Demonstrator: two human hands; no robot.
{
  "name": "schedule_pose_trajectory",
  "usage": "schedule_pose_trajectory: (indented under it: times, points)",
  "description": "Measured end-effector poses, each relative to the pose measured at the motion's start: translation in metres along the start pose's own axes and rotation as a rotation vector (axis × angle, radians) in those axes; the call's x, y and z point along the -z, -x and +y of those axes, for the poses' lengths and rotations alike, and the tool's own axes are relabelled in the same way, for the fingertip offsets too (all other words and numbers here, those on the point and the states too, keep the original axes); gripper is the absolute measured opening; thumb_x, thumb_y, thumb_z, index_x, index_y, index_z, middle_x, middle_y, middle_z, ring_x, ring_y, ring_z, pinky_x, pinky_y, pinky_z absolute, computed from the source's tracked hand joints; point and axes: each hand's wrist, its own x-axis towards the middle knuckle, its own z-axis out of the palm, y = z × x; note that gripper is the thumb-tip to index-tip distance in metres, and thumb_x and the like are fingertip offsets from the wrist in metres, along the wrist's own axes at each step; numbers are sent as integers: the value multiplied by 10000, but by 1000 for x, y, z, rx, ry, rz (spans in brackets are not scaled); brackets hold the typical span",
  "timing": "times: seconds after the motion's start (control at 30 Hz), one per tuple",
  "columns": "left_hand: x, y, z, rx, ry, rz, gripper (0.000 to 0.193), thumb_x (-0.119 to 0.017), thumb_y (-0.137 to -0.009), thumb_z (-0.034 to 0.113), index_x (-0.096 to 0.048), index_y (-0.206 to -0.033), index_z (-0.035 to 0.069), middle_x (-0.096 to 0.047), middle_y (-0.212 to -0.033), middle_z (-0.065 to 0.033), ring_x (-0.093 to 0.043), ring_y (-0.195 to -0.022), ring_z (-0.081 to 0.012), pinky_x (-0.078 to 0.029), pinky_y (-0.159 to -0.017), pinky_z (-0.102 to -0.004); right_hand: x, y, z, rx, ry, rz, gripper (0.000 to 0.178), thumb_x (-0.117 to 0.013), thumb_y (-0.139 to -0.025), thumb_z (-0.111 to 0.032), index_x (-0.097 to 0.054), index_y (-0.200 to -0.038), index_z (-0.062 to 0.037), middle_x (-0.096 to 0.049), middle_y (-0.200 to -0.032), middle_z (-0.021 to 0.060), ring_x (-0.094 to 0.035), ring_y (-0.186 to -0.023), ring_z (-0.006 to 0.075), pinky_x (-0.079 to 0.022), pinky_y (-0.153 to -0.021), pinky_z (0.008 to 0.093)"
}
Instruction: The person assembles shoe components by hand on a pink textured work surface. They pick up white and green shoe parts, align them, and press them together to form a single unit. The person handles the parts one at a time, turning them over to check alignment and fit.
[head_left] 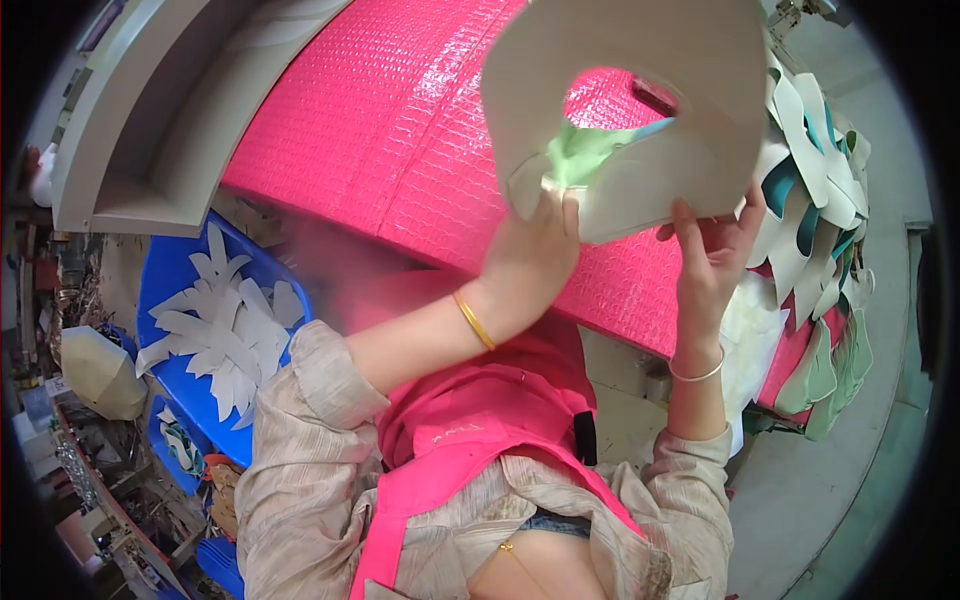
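Note:
A large, curved off-white shoe upper piece (730, 110) with a wide opening in its middle is held up over the pink table. Light green lining material (590, 150) shows at the lower left of that opening. My left hand (535, 245) pinches the piece's lower left part, right where the green lining meets it. On the lower right edge, my right hand (712, 245) grips the piece between thumb and fingers. Through the opening a small dark red block (655, 96) is visible on the table.
Pink quilted sheeting covers the table (370, 130). A grey machine housing (130, 140) stands at upper left. Below it, a blue bin (165, 260) holds off-white cut strips (220, 330). Off-white and green shoe pieces (805, 140) are piled at right, near a white crumpled sheet (755, 335).

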Motion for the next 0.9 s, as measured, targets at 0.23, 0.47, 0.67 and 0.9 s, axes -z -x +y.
schedule_pose_trajectory:
  times: [0.23, 0.47, 0.67, 0.9]
  points:
    - [22, 21, 5, 110, 1372, 96, 262, -539, -707, -96, -617, -935, 6, -632, -888, -137, -610, -761, -282, -494, -686, -343, -14, -18, -1, 278, 564, -241, 390, -579, -790, 33, -493, -1158, -68, -616, -844, 94, -599, -686, 138, -482, -581, 263]
    - [10, 9, -13, 366, 692, -359, 213, -596, -785, 226, -618, -782, 14, -608, -688, -156, -606, -660, -300, -475, -572, -387, -29, -35, 7, 435, 685, -538, 314, -574, -763, -25, -541, -1069, -86, -618, -959, 89, -618, -745, 272, -509, -624, 355]
    - [-38, 7, 16, 390, 729, -357, 302, -610, -760, 312, -603, -749, 10, -599, -634, -148, -600, -651, -309, -467, -595, -409, -26, -23, -7, 106, 539, -458, 322, -594, -733, -9, -545, -1048, -53, -603, -896, 116, -607, -698, 283, -499, -592, 336]
    - [-47, 13, 0, 324, 866, -363, 250, -581, -737, 242, -594, -750, -7, -600, -683, -172, -592, -628, -303, -446, -573, -384, -19, 52, 37, 386, 749, -500, 336, -498, -672, 36, -541, -1006, 32, -550, -975, 190, -514, -951, 344, -413, -859, 417]
